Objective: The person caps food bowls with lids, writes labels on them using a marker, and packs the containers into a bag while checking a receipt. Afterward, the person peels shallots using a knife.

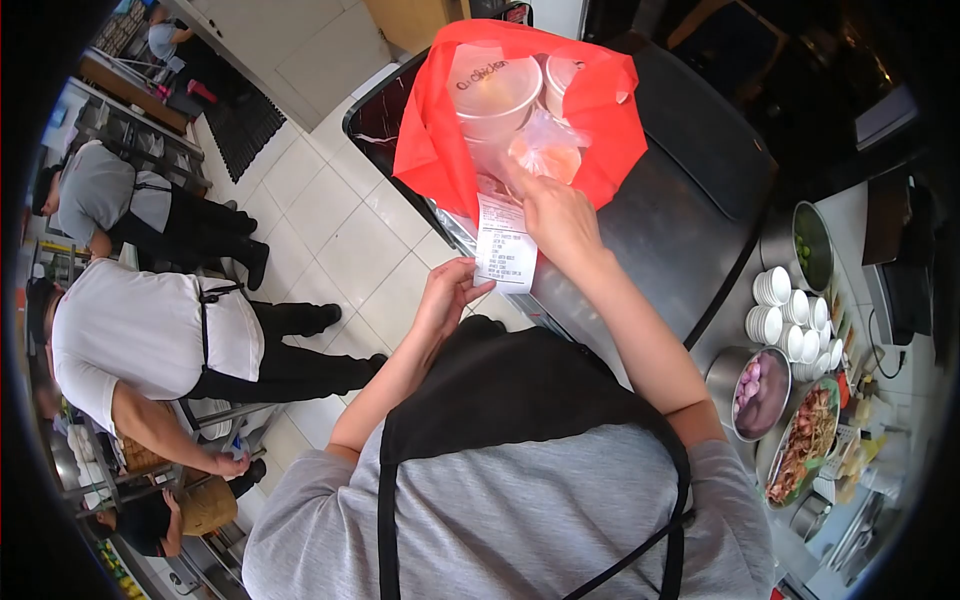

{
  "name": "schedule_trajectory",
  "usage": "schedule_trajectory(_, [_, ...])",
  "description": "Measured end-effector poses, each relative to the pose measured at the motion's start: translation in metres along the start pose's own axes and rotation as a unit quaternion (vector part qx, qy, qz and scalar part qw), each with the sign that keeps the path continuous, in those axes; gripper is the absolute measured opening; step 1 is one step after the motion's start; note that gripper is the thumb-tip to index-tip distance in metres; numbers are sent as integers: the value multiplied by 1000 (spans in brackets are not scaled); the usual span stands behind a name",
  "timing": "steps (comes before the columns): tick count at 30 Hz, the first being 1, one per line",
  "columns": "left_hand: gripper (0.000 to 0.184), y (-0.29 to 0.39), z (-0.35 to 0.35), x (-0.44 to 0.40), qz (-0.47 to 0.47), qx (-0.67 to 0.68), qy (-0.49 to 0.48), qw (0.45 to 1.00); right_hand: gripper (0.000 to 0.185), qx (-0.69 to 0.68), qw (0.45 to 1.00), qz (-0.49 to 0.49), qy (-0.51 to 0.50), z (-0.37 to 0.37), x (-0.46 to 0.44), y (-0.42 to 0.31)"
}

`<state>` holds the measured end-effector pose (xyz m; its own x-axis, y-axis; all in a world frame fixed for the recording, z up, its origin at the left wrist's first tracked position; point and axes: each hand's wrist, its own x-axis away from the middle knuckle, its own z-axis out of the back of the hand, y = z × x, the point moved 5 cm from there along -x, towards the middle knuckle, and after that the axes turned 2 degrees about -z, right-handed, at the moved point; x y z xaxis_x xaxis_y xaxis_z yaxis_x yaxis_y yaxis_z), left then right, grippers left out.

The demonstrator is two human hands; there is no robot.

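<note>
receipt [507, 250], white and printed, lies against the near side of an open red bag [430, 160], its lower left edge pinched between the thumb and fingers of the left hand [445, 300]. the right hand [562, 218] reaches over the bag's near rim, forefinger stretched to a clear pouch [550, 155] with something orange inside; whether those fingers grip it i can't tell, since the tips blend into the plastic. beyond the pouch sits a round tub [498, 95] with handwriting on top, a second tub [562, 82] beside it. the bag stands on a dark counter [645, 270]; white cups [785, 315] are stacked off to the right.
</note>
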<state>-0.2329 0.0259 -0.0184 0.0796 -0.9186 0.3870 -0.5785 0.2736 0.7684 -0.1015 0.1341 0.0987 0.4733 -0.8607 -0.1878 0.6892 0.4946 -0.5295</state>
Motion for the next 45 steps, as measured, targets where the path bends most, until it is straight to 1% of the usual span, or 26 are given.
schedule_trajectory(1, [24, 1, -1, 0, 0, 0, 0, 1000, 46, 0, 1000, 1, 0, -1, -2, 1])
schedule_trajectory(3, [23, 2, -2, 2, -1, 1, -2, 1000, 46, 43, 998, 21, -42, -8, -4, 1])
schedule_trajectory(4, [23, 2, -2, 1, 0, 1, -2, 1000, 46, 43, 998, 21, -43, -6, -6, 1])
schedule_trajectory(6, [22, 1, -1, 0, -4, -2, -7, 1000, 37, -41, 991, 0, 124, 25, -9, -8])
schedule_trajectory(7, [22, 1, -1, 1, 0, -3, -3, 1000, 37, -44, 992, -3, 120, 30, -8, -8])
schedule_trajectory(9, [22, 7, -8, 5, -3, 6, -18, 1000, 27, -173, 971, -5, 163, 43, -2, 5])
schedule_trajectory(10, [22, 6, -7, 4, 3, 18, -30, 999, 23, -240, 954, 0, 181, 35, 2, 18])
schedule_trajectory(11, [22, 7, -8, 6, 6, 17, -28, 999, 23, -242, 953, -3, 180, 31, 12, 28])
schedule_trajectory(12, [22, 11, -13, 9, 7, 15, -30, 999, 23, -231, 966, -72, 91, 19, 22, 41])
schedule_trajectory(13, [22, 14, -17, 11, 7, 14, -33, 999, 24, -218, 966, -140, 1, 5, 35, 49])
schedule_trajectory(15, [23, 18, -21, 14, 8, 14, -39, 999, 29, -242, 954, -166, -64, -16, 60, 53])
schedule_trajectory(16, [23, 18, -23, 15, 8, 15, -45, 999, 29, -243, 953, -168, -65, -20, 68, 51])
schedule_trajectory(17, [23, 18, -24, 14, 11, 14, -45, 999, 26, -372, 888, -234, -133, -33, 78, 49])
schedule_trajectory(18, [22, 17, -24, 13, 11, 26, -41, 999, 23, -491, 796, -293, -198, -47, 87, 44])
schedule_trajectory(19, [22, 16, -25, 12, 12, 39, -37, 998, 23, -493, 795, -295, -197, -54, 90, 45])
schedule_trajectory(21, [22, 14, -26, 12, 16, 35, -37, 999, 16, -632, 701, -292, -152, -66, 92, 43])
schedule_trajectory(25, [21, 10, -22, 10, 19, 28, -23, 999, 12, -616, 711, -313, -129, -69, 97, 46])
schedule_trajectory(27, [22, 5, -18, 10, 23, 25, -30, 999, 12, -591, 739, -290, -142, -69, 96, 48])
schedule_trajectory(29, [23, 3, -17, 11, 23, 22, -37, 999, 12, -585, 745, -284, -148, -72, 97, 50])
schedule_trajectory(30, [20, 3, -17, 12, 18, 24, -26, 999, 12, -581, 750, -277, -151, -73, 96, 51])
schedule_trajectory(34, [10, 4, -15, 14, 9, 20, -9, 1000, 12, -597, 739, -276, -144, -70, 94, 46])
schedule_trajectory(40, [8, 4, -15, 16, -5, 21, 12, 1000, 12, -614, 732, -257, -143, -69, 91, 45])
schedule_trajectory(45, [8, 6, -18, 17, -8, 22, 11, 1000, 12, -625, 728, -245, -139, -68, 91, 45])
